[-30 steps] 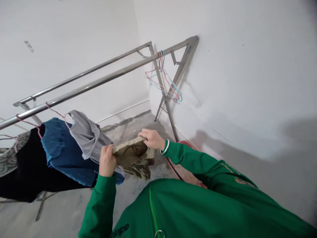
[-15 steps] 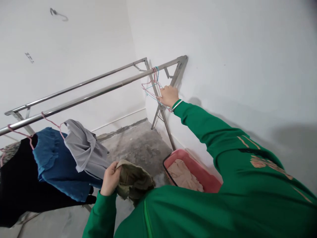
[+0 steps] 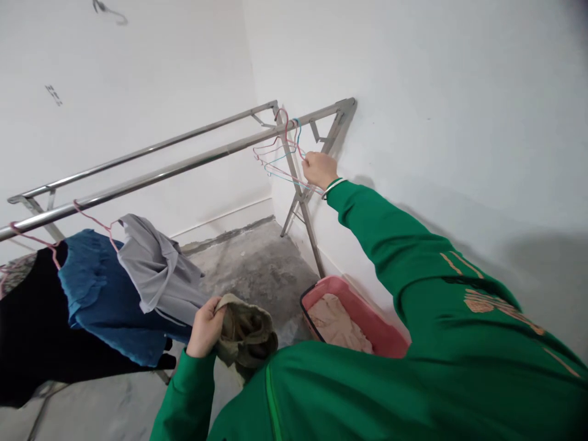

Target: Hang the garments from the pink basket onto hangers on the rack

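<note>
Pinched in my left hand [image 3: 205, 327] is the edge of an olive-green garment [image 3: 244, 334], which hangs bunched in front of my body; its kind is hidden by the folds. My right hand [image 3: 319, 169] reaches out to the right end of the drying rack [image 3: 184, 168] and is closed on a pink clothes hanger [image 3: 285, 122]. That hanger's hook sits slightly above the rail. Beside it, a blue hanger [image 3: 299, 131] and at least one more pink one hang on the rail.
On the rail's left hang a grey garment [image 3: 156, 266], a blue garment [image 3: 103, 294] and a black garment [image 3: 41, 324]. A pink basket [image 3: 383, 334] with pale cloth [image 3: 337, 321] stands on the concrete floor by the right wall. A hook [image 3: 108, 9] is on the back wall.
My right hand has moved slightly up and right, and a pink hanger's hook has risen off the rail. My left hand still holds the olive garment, which has swung a little.
</note>
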Demonstrator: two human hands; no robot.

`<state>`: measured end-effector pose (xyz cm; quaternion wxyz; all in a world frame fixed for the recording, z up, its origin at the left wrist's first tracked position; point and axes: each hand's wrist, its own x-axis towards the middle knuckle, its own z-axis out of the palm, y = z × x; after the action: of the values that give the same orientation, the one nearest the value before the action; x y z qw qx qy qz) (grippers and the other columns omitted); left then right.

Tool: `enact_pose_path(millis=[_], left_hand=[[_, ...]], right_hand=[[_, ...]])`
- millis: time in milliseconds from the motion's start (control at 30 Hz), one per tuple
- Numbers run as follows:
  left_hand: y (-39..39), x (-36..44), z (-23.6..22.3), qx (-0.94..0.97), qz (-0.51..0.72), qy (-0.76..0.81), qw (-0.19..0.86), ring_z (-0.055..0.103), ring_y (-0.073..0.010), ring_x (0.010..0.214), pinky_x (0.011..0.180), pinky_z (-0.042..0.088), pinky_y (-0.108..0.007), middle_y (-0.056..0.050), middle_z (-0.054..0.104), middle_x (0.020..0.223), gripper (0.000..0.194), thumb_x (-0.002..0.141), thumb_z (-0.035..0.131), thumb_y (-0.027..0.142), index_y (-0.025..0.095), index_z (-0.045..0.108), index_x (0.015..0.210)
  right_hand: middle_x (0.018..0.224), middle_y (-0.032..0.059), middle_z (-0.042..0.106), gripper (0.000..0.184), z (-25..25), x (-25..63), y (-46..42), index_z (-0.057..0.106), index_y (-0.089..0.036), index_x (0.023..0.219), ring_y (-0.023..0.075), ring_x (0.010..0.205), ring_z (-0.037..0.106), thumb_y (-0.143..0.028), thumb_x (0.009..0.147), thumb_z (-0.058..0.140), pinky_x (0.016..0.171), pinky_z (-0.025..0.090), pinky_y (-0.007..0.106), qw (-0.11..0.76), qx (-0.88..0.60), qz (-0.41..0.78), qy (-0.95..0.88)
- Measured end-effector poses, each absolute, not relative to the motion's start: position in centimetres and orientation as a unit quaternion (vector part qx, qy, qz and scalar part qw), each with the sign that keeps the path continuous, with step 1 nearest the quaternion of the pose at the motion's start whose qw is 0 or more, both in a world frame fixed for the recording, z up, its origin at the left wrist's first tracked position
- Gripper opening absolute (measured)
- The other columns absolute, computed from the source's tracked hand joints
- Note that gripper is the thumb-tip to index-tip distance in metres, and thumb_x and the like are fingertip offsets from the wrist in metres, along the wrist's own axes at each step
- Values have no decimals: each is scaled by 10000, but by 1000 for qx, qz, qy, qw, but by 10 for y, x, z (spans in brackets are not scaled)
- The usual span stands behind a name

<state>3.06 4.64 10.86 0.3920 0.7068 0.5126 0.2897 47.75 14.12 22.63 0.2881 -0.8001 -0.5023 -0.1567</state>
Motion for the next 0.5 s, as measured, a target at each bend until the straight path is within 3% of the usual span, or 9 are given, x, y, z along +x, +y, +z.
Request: enact_pose_path(millis=[133,233,367,500], left_hand=[[53,36,114,730,264,512,368,585,-177,653,589,451,-247,-1,628,636,261,723,525,416,184,644,745],[60,43,120,737,277,514,341,570,-168,647,591,445,-242,1,603,611,265,725,508,409,172,625,713],[71,52,132,759,262,526,281,542,-146,651,618,422,-230,11,586,610,209,727,502,332,159,612,685],[83,61,140,780,248,513,258,487,-131,617,607,394,-230,22,507,569,179,736,520,294,147,600,671]], right_hand=[[895,144,636,230,189,471,115,571,-162,839,266,869,566,-299,886,392,808,429,396,358,-761,-132,-525],[767,70,558,219,129,447,80,497,-197,786,206,770,523,-371,879,401,772,432,359,482,-677,-92,-548],[674,-36,444,325,61,397,24,474,-216,986,121,558,418,-504,839,500,565,388,263,599,-550,159,-560],[607,-63,419,415,49,354,-10,510,-215,1064,95,489,381,-559,836,552,497,341,229,556,-498,364,-558]])
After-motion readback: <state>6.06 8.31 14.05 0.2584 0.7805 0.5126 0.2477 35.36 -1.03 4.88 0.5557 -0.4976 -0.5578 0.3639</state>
